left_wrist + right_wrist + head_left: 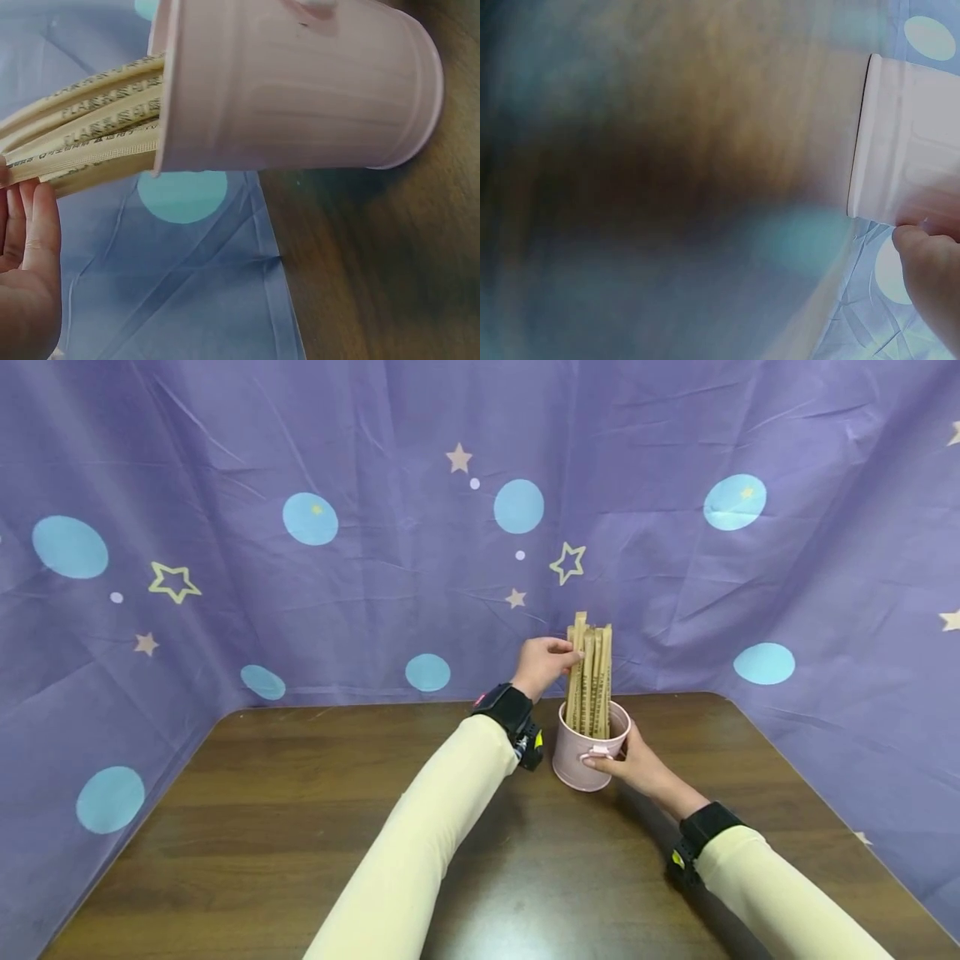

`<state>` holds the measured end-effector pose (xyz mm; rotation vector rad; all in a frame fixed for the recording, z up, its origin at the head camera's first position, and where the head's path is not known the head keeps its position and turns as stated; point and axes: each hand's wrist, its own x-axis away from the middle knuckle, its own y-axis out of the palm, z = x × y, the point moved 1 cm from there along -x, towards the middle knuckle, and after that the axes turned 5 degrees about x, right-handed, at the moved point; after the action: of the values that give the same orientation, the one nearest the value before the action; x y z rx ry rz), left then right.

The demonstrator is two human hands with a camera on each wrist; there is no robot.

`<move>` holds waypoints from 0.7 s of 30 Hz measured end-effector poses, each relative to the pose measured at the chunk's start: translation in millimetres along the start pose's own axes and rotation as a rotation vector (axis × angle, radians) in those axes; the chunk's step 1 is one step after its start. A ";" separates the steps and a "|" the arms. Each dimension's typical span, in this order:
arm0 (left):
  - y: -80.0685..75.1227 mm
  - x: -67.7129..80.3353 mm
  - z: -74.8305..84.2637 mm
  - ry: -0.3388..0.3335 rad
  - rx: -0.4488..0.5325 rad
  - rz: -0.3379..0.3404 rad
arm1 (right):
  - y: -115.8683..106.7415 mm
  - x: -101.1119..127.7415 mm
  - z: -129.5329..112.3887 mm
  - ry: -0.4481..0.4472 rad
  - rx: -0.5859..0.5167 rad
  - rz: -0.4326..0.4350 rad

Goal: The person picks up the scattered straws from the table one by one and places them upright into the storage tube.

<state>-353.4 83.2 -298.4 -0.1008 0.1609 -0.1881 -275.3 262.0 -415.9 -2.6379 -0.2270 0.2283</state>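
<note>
Several slim paper-wrapped straws (589, 685), tan with dark print, stand upright in a pale pink bucket (576, 767). My left hand (542, 665) pinches the upper part of a straw at the left side of the bunch, its lower end inside the bucket. In the left wrist view, the left fingers (43, 232) lie right at the wrapped straws (112, 120) beyond the bucket's rim. My right hand (643, 767) grips the bucket from the right, thumb on the front near the small handle (597, 753). Its other fingers are hidden behind the bucket.
The bucket stands on a brown wooden table (300, 827), toward its far edge. Behind and around the table hangs a purple curtain (375, 527) with stars and blue dots. Black wrist straps (504, 708) with cameras sit over pale yellow sleeves (431, 827). Much of the right wrist view is blurred.
</note>
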 end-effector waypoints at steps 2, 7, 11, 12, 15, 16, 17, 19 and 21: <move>0.0 0.8 -2.7 -0.002 -0.007 0.000 | -0.4 0.1 -1.1 0.009 0.001 -0.004; 0.8 5.0 -11.4 -0.024 -0.043 -0.012 | -0.9 0.7 -2.3 0.020 0.024 -0.007; 1.9 9.2 -16.7 -0.036 -0.078 -0.023 | -1.0 1.3 -1.5 0.013 0.024 -0.007; 2.1 9.9 -17.6 -0.035 -0.082 -0.024 | -1.1 1.8 -1.5 0.013 0.022 -0.007; 0.8 10.8 -20.0 -0.039 -0.079 -0.032 | -0.8 3.2 -1.4 0.014 0.014 -0.008; -0.6 11.1 -20.8 -0.047 -0.076 -0.033 | -0.4 3.4 -1.3 0.021 0.011 -0.005; -2.7 11.5 -21.6 -0.059 -0.076 -0.035 | 0.0 3.7 -1.3 0.022 0.011 -0.004; -9.3 12.4 -22.5 -0.091 -0.083 -0.046 | 1.0 3.8 -1.3 0.019 0.020 -0.004; -18.8 13.0 -23.5 -0.126 -0.110 -0.052 | 1.8 3.3 -1.2 0.024 0.025 -0.001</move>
<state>-348.1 60.3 -321.2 -0.2264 0.0431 -0.2243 -271.6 260.6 -416.0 -2.6139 -0.2154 0.1976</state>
